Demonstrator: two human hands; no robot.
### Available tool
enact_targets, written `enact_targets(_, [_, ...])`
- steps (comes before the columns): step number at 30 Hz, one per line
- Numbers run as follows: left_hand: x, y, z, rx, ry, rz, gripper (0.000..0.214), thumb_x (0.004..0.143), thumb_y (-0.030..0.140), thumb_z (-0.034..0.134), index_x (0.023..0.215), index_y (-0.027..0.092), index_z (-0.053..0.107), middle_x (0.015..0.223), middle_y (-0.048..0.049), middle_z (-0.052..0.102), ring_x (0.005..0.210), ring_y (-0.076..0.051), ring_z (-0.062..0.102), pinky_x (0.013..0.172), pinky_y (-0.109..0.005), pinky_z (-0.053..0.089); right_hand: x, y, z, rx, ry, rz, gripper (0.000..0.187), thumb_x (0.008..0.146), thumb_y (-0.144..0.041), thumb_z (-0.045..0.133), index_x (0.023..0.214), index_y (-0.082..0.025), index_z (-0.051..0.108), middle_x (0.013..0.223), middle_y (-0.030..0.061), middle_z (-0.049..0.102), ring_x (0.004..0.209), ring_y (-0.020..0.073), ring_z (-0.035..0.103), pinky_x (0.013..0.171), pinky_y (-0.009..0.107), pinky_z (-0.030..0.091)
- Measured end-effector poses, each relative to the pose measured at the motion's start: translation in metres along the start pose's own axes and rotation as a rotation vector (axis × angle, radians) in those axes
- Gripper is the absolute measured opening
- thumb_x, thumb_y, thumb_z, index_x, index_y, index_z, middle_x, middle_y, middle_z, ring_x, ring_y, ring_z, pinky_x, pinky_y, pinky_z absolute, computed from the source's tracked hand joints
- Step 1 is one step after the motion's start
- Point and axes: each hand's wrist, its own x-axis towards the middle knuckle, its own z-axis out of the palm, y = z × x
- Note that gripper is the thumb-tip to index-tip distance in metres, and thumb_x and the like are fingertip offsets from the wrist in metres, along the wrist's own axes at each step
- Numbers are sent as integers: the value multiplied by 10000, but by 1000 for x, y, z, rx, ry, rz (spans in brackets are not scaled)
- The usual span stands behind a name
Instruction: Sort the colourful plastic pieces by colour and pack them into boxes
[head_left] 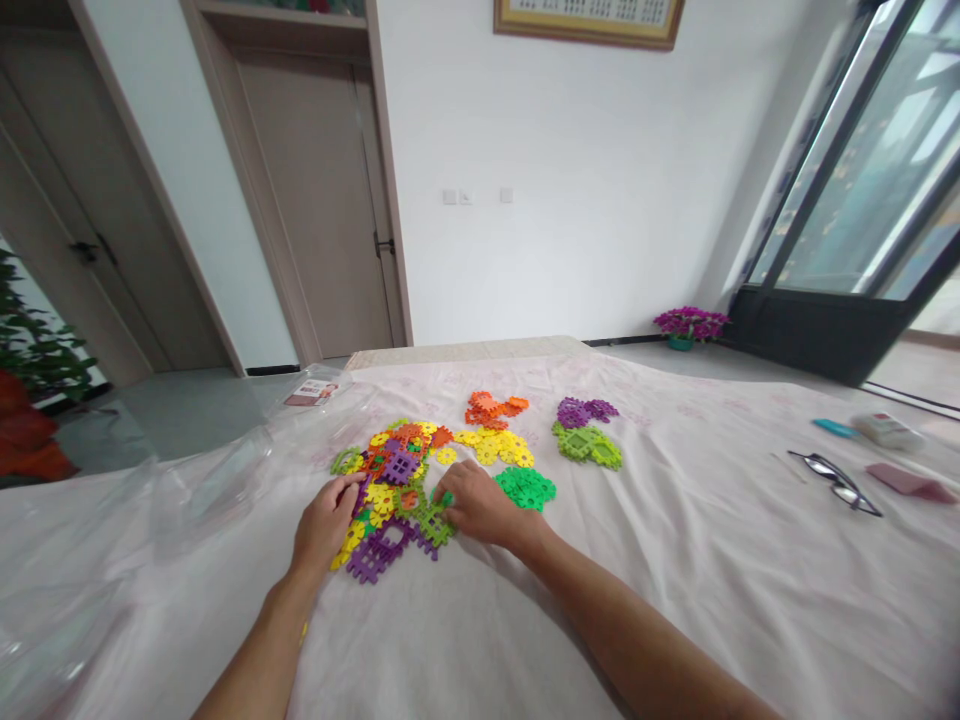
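Observation:
A mixed pile of plastic interlocking pieces lies on the cloth, with yellow flower-shaped pieces (381, 498), purple square lattice pieces (402, 463) and light green ones (435, 525). My left hand (324, 525) rests at the pile's left edge. Its fingers are curled together beside a purple piece, and whatever they hold is hidden. Over the pile's right side, my right hand (476, 503) bends its fingers down and pinches a green flower piece (448, 498), partly covered by the fingers. Just right of that hand sits a green flower heap (526, 487).
Separate heaps lie farther back: orange (489, 408), yellow (499, 445), purple (585, 411) and light green (587, 445). Clear plastic packaging (217, 480) spreads along the left. Eyeglasses (836, 482), a pink case (909, 482) and a white packet (888, 431) are at the right.

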Motion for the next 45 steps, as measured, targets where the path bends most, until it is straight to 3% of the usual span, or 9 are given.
enact_targets(6, [0,-1,0,2,8,1,377,880,451,424,1080,279,693,1199,-10,689,1119,-214,616,941,-313,458,-1,2,0,83,28,-5,214,752,-50,568,892,-183,659,838,13,663,857,157,560,831,274,401])
enact_targets(12, [1,-4,2,-1,6,-12,377,875,454,424,1084,289,690,1192,0,691,1113,-208,622,938,-306,461,-4,1,-1,20,-88,-112,341,771,-293,697,1103,-221,657,1049,39,659,1002,207,544,956,358,362])
enact_targets(16, [0,-2,1,9,5,-1,379,875,454,427,1091,286,690,1193,1,693,1113,-211,625,934,-303,466,-4,-3,-3,50,-86,-49,370,706,-335,771,1032,-206,655,946,30,655,972,212,540,862,318,399])
enact_targets(20, [1,-3,1,16,3,-5,385,879,459,425,1097,285,691,1195,-2,694,1108,-213,629,915,-299,474,0,4,-8,202,-79,113,231,747,-292,740,942,-202,655,837,-10,651,759,136,560,661,231,385])
enact_targets(23, [2,-5,2,10,5,-1,385,880,459,426,1097,283,691,1201,-2,691,1111,-210,626,926,-297,466,1,22,-24,228,82,292,135,798,-268,672,909,-194,653,783,-23,645,677,110,549,600,215,349])
enact_targets(26, [3,-8,4,4,2,9,387,883,466,418,1087,281,690,1201,-3,689,1121,-210,619,940,-301,459,-4,51,-48,151,291,504,152,793,-289,652,908,-189,656,745,-17,644,657,119,552,579,218,336])
enact_targets(29, [3,-8,4,0,0,7,386,882,469,418,1089,283,685,1206,-2,686,1121,-210,616,942,-306,456,-17,84,-72,48,404,719,182,799,-337,638,917,-203,671,745,-8,664,652,131,573,582,225,343])
enact_targets(38, [1,-6,2,-13,-17,-19,390,875,475,421,1095,283,679,1221,-6,678,1133,-216,610,960,-315,452,-69,164,-102,-167,458,1085,352,815,-380,567,1117,-253,695,1101,84,702,1001,269,642,774,325,459])
enact_targets(45, [3,-11,5,-25,-7,-19,398,874,485,425,1103,281,678,1224,-9,680,1143,-216,609,977,-310,447,-65,203,-105,-361,328,1183,409,810,-484,561,1073,-208,709,1098,161,688,1083,315,608,864,402,455])
